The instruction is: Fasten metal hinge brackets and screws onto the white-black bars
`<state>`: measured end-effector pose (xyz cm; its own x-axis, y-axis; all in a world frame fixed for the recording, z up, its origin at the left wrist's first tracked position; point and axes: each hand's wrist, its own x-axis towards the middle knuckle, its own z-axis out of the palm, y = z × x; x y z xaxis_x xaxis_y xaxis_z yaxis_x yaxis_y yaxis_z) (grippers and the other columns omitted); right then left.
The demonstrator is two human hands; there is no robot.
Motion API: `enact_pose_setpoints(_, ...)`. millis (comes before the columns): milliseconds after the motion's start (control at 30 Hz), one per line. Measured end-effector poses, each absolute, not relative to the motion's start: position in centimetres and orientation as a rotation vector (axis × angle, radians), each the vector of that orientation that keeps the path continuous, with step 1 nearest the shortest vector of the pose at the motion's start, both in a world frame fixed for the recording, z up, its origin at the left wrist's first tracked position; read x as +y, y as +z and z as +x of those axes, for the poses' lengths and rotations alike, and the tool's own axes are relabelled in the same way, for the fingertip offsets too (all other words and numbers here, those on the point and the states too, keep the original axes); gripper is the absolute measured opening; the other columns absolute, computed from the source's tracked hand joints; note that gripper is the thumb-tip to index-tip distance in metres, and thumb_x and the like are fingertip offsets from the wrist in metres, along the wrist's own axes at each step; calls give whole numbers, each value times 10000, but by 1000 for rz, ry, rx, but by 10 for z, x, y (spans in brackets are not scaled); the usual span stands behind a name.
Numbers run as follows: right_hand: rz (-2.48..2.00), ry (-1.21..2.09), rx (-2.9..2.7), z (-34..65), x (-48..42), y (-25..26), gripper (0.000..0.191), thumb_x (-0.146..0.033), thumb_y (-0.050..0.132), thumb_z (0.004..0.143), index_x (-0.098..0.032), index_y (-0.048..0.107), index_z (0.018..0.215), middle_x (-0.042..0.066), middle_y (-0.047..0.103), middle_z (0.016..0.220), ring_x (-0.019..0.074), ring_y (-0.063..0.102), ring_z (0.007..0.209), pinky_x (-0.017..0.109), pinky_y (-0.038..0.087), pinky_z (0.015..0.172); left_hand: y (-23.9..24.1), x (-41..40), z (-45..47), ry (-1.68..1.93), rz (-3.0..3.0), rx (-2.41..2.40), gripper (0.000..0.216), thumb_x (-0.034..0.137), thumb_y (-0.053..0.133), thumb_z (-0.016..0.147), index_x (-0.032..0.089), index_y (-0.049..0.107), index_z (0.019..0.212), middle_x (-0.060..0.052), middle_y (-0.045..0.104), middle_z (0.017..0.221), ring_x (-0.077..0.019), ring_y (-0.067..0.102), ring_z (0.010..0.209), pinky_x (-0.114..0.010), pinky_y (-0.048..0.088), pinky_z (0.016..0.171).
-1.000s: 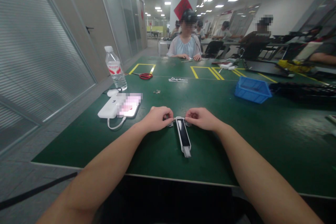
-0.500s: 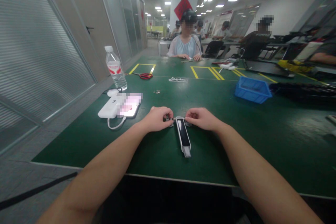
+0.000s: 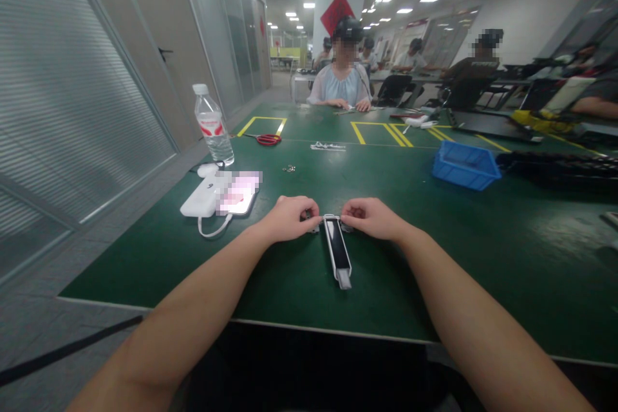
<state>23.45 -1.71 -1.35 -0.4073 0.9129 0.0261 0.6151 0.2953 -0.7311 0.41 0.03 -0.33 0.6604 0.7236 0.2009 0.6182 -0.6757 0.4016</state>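
Between my hands on the green table lies a slim white device with a long black face (image 3: 338, 246) and a pale grey tip at its near end. My left hand (image 3: 295, 217) is closed in a pinch at the left of the device's far end. On the other side my right hand (image 3: 369, 217) pinches by the right of that same end. Small pale, shiny pieces show under the fingers of both hands. What exactly the fingertips hold is too small and too covered to name.
Further off on the green table (image 3: 193, 270) lie small metal parts (image 3: 290, 168), pale strips (image 3: 328, 147) and red-handled scissors (image 3: 268, 140). At the left are a water bottle (image 3: 212, 125), a white power bank (image 3: 205, 196) and a phone (image 3: 244, 193). A blue bin (image 3: 466, 165) stands right; a person (image 3: 340, 85) sits opposite.
My left fingertips have shifted very slightly beside the device's far end. My right hand and the device look the same.
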Motion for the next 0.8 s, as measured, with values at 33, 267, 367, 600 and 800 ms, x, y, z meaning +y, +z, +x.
enact_pose_setpoints(33, -1367, 898, -2131, 235, -17, -13, 172, -322, 557, 784, -159, 603, 755, 14, 633, 644, 111, 538, 562, 234, 426, 547, -3, 1, 4, 497, 2581, 1083, 186, 328, 518, 847, 179, 629, 832, 1, 622, 774, -136, 568, 718, -252, 386, 692)
enact_pose_setpoints(267, -1385, 863, -2141, 235, -17, -14, 172, -321, 557, 783, -158, 606, 758, 13, 625, 641, 111, 532, 560, 232, 416, 543, -4, 1, 4, 500, 2605, 1060, 117, 278, 567, 802, 181, 624, 834, 1, 624, 796, -136, 573, 736, -246, 392, 704)
enact_pose_setpoints(367, -1387, 855, -2146, 235, -16, -15, 168, -319, 560, 780, -159, 607, 761, 12, 624, 641, 111, 531, 560, 231, 410, 541, -3, 1, 4, 490, 2596, 1060, 129, 285, 610, 766, 179, 623, 839, 2, 623, 790, -140, 573, 737, -243, 395, 695)
enact_pose_setpoints(600, -1386, 865, -2142, 234, -17, -13, 176, -327, 557, 777, -159, 601, 750, 10, 619, 637, 108, 527, 555, 230, 411, 539, -4, 1, 4, 504, 2572, 1078, 158, 294, 521, 837, 181, 632, 830, -6, 625, 792, -138, 568, 729, -253, 401, 703)
enact_pose_setpoints(800, -1387, 862, -2144, 234, -17, -13, 183, -330, 554, 778, -156, 603, 749, 15, 619, 639, 112, 528, 560, 235, 412, 545, -3, 0, 3, 491, 2570, 1052, 124, 280, 593, 767, 183, 620, 839, -1, 625, 803, -145, 574, 749, -255, 408, 713)
